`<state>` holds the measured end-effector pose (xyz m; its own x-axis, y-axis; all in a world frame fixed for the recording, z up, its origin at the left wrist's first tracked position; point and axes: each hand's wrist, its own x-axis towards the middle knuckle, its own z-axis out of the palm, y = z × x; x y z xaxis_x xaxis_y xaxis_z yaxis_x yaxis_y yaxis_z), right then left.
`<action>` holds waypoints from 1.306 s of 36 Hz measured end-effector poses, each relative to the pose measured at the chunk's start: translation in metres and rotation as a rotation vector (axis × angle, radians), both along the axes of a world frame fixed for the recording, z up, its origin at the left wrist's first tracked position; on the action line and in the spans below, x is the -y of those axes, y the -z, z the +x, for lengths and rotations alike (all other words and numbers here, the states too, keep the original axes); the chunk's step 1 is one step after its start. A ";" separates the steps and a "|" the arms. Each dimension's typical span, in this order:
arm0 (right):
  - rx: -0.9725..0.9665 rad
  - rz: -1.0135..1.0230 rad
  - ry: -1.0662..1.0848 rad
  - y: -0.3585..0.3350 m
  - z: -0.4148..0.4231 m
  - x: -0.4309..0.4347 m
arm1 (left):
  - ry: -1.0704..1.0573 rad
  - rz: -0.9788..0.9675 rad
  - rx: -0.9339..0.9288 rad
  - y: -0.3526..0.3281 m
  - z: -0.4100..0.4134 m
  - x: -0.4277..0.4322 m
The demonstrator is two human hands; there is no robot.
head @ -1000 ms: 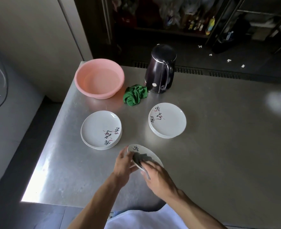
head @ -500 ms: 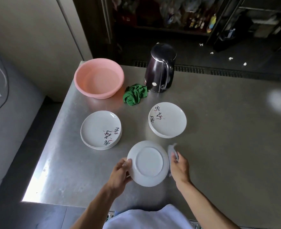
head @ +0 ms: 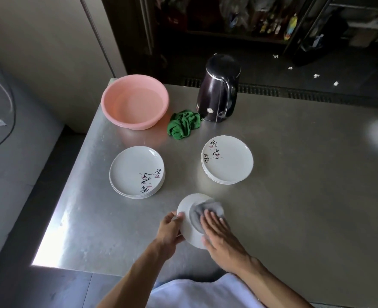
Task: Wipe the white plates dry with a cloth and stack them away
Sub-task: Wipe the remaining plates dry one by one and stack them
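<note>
My counter (head: pixel 294 174) is brushed metal, dully shiny. The plates (head: pixel 136 172) look like smooth glazed white ceramic, the basin (head: pixel 135 101) matt pink plastic, the kettle (head: pixel 218 90) glossy and dark, and the green rag (head: pixel 183 124) soft crumpled cloth.

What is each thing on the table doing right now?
Held plate: tilted, gripped at the rim by left hand.
Grey cloth: pressed on it by flat right hand.
Left stack: face up.
Right stack: face up.
Pink basin: upright.
Green cloth: crumpled.
Kettle: upright, lid shut.

Steel table (head: pixel 294 174) with bright glare at its near-left edge, beige wall (head: pixel 50 41), dark cluttered shelves (head: pixel 261 18), dim floor (head: pixel 317 70)
</note>
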<state>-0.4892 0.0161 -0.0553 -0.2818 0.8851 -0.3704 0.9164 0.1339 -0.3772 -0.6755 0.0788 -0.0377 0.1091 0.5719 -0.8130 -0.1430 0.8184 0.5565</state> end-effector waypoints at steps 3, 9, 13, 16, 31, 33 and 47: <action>0.068 -0.098 0.185 0.000 0.000 -0.018 | 0.038 0.031 0.009 0.001 0.002 0.003; -0.079 -0.003 0.134 -0.015 -0.026 -0.035 | 0.030 0.047 0.084 -0.003 0.008 -0.003; -0.213 0.024 -0.093 -0.016 -0.009 -0.012 | 0.012 0.052 0.059 -0.004 0.002 -0.010; -0.099 -0.031 0.040 -0.002 0.004 -0.012 | 0.011 0.050 0.042 -0.004 -0.002 -0.005; -0.257 0.169 0.323 -0.017 -0.020 -0.050 | 0.231 0.217 0.120 -0.017 -0.004 0.007; -0.238 0.037 0.583 -0.020 -0.019 -0.058 | 0.240 0.220 0.122 -0.019 -0.004 0.007; -0.311 -0.048 0.708 -0.015 -0.018 -0.065 | 0.146 0.220 0.180 -0.013 -0.005 0.010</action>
<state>-0.5067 0.0811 -0.0407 0.2477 0.8781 -0.4094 0.6283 -0.4673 -0.6220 -0.6804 0.0689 -0.0250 0.3340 0.6997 -0.6315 -0.1456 0.7003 0.6989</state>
